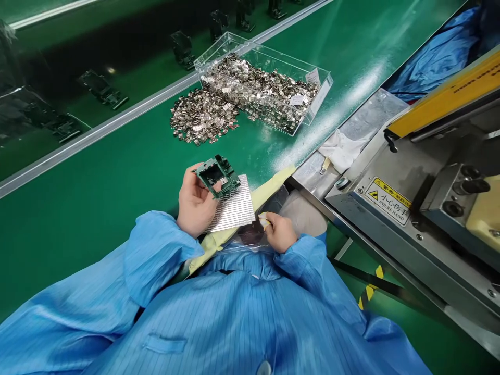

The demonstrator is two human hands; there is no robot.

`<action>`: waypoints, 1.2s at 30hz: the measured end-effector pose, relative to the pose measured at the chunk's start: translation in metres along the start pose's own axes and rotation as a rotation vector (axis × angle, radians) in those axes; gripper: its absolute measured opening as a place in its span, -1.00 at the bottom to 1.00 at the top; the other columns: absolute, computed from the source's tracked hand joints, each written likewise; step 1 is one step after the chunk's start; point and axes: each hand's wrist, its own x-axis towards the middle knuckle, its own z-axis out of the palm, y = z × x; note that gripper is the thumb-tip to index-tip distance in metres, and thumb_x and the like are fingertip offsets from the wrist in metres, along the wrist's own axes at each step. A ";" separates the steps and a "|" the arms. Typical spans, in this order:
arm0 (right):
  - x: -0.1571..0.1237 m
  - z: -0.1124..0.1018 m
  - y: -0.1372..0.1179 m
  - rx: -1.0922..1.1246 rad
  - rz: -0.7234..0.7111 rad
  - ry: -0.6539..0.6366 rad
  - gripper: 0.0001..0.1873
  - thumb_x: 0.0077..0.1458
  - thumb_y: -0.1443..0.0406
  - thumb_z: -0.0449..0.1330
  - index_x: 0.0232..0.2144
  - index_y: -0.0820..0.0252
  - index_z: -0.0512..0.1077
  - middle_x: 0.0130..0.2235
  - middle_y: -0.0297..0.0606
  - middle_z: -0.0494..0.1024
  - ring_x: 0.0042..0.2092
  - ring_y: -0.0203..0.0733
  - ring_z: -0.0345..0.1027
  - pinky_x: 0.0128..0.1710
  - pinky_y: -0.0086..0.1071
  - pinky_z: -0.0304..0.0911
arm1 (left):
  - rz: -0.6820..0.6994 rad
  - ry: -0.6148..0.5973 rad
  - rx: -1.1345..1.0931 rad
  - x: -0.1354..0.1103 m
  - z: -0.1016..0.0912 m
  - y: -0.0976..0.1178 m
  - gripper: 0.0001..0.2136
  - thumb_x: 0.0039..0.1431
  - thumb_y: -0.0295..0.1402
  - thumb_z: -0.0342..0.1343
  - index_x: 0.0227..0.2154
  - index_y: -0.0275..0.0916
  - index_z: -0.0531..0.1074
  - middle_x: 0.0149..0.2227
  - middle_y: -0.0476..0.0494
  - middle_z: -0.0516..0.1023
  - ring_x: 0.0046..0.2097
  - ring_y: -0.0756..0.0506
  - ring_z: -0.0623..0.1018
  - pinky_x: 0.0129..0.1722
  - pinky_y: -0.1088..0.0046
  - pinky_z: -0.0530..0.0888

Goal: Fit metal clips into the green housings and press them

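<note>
A bright blue smock (234, 323) is covering the person, its fabric showing fine pinstripe lines running down the front. A flat patch pocket (164, 345) is sitting on the chest. Loose sleeves are bunching in soft folds and ending at gathered cuffs (164, 234), leaving both hands bare and ungloved.

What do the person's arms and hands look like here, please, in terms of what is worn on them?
Both arms are covered by the long sleeves of a light blue smock with fine pinstripes, gathered at the wrists. The left hand is bare, without a glove. The right hand is also ungloved, but a pale yellowish cover shows on one fingertip. No watch or rings are visible.
</note>
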 end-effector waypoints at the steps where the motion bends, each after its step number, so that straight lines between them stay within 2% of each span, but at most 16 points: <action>1: 0.001 -0.002 0.001 -0.027 0.029 -0.008 -0.79 -0.11 0.44 0.14 -0.39 0.09 0.48 -0.45 -0.31 0.58 -0.35 -0.10 0.45 -0.25 -0.33 0.31 | -0.009 0.002 -0.006 0.000 0.000 0.000 -0.61 -0.07 -0.21 0.39 -0.21 -0.20 0.41 -0.29 -0.05 0.51 -0.27 -0.02 0.52 -0.24 0.51 0.51; 4: -0.001 -0.009 -0.001 -0.071 0.083 0.002 -0.67 -0.09 0.46 0.15 -0.23 0.07 0.48 -0.51 -0.37 0.58 -0.40 -0.11 0.48 -0.29 -0.34 0.34 | -0.044 0.004 -0.040 0.000 0.001 0.003 -0.62 -0.08 -0.23 0.40 -0.23 -0.20 0.40 -0.30 -0.04 0.50 -0.28 -0.01 0.51 -0.24 0.51 0.52; 7: -0.008 -0.022 -0.012 -0.072 0.079 0.049 -0.84 0.00 0.40 0.15 -0.34 0.11 0.46 -0.51 -0.36 0.59 -0.43 -0.13 0.51 -0.37 -0.36 0.37 | -0.111 -0.023 -0.078 0.000 0.000 0.012 -0.60 -0.10 -0.24 0.41 -0.23 -0.20 0.38 -0.28 -0.04 0.51 -0.26 -0.02 0.52 -0.20 0.49 0.52; 9: -0.013 -0.033 -0.023 0.021 0.055 0.100 -0.94 0.05 0.31 0.17 -0.42 0.12 0.45 -0.49 -0.34 0.59 -0.47 -0.17 0.52 -0.45 -0.39 0.39 | -0.173 -0.080 -0.091 0.001 -0.001 0.019 -0.60 -0.06 -0.23 0.38 -0.20 -0.20 0.37 -0.26 -0.05 0.50 -0.24 -0.03 0.53 -0.20 0.48 0.53; 12: -0.018 -0.050 -0.043 0.252 -0.006 0.192 -0.89 0.06 0.23 0.25 -0.43 0.15 0.49 -0.51 -0.35 0.57 -0.53 -0.23 0.49 -0.54 -0.45 0.38 | -0.292 -0.182 -0.143 0.002 0.000 0.026 -0.58 0.00 -0.18 0.33 -0.12 -0.18 0.33 -0.24 -0.07 0.48 -0.27 -0.04 0.54 -0.36 0.49 0.56; 16: -0.018 -0.060 -0.072 0.381 -0.096 0.195 -0.91 0.11 0.27 0.26 -0.32 0.15 0.53 -0.41 -0.31 0.62 -0.44 -0.24 0.55 -0.45 -0.48 0.43 | -0.379 -0.229 -0.243 0.004 0.004 0.024 -0.56 0.03 -0.12 0.29 -0.11 -0.17 0.29 -0.29 -0.04 0.44 -0.36 -0.02 0.54 -0.48 0.52 0.55; 19: -0.011 -0.058 -0.088 0.419 -0.130 0.155 -0.87 0.16 0.31 0.22 -0.22 0.11 0.53 -0.29 -0.28 0.65 -0.32 -0.21 0.58 -0.32 -0.44 0.49 | -0.386 -0.249 -0.275 0.004 0.005 0.020 -0.62 0.07 -0.17 0.27 -0.13 -0.17 0.30 -0.32 -0.01 0.44 -0.44 0.04 0.51 -0.51 0.57 0.52; 22: -0.001 -0.052 -0.098 0.442 -0.138 0.128 -0.86 0.15 0.35 0.23 -0.23 0.07 0.55 -0.31 -0.32 0.64 -0.32 -0.25 0.56 -0.25 -0.42 0.48 | -0.367 -0.270 -0.299 0.004 0.004 0.018 -0.68 0.11 -0.22 0.25 -0.16 -0.18 0.31 -0.33 -0.01 0.43 -0.47 0.07 0.47 -0.53 0.61 0.48; 25: 0.012 -0.044 -0.104 0.464 -0.143 0.132 -0.86 0.12 0.37 0.24 -0.29 0.05 0.56 -0.38 -0.36 0.58 -0.35 -0.28 0.49 -0.29 -0.43 0.44 | -0.353 -0.281 -0.321 0.003 0.004 0.017 -0.70 0.15 -0.24 0.23 -0.13 -0.18 0.30 -0.28 -0.04 0.45 -0.41 0.05 0.48 -0.44 0.58 0.51; 27: 0.019 -0.037 -0.108 0.411 -0.183 0.170 -0.88 0.08 0.38 0.26 -0.34 0.06 0.56 -0.34 -0.33 0.53 -0.30 -0.26 0.44 -0.29 -0.41 0.39 | -0.352 -0.287 -0.331 0.002 0.005 0.017 -0.70 0.17 -0.25 0.20 -0.10 -0.18 0.28 -0.21 -0.09 0.46 -0.31 0.01 0.51 -0.35 0.53 0.53; 32: 0.031 -0.019 -0.111 0.232 -0.289 0.250 -0.85 0.02 0.42 0.23 -0.35 0.08 0.53 -0.06 -0.19 0.48 0.00 -0.08 0.35 0.01 -0.15 0.27 | -0.301 -0.321 -0.349 -0.001 0.004 0.012 -0.75 0.26 -0.32 0.11 -0.03 -0.16 0.27 -0.11 -0.11 0.45 -0.19 -0.01 0.51 -0.23 0.52 0.50; 36: 0.036 -0.007 -0.110 0.105 -0.334 0.300 -0.87 -0.03 0.43 0.23 -0.39 0.12 0.51 0.13 -0.14 0.39 0.17 0.05 0.25 0.16 0.02 0.14 | -0.274 -0.357 -0.283 -0.003 0.002 0.010 -0.74 0.30 -0.33 0.06 0.02 -0.15 0.25 -0.13 -0.11 0.46 -0.18 -0.02 0.50 -0.21 0.51 0.47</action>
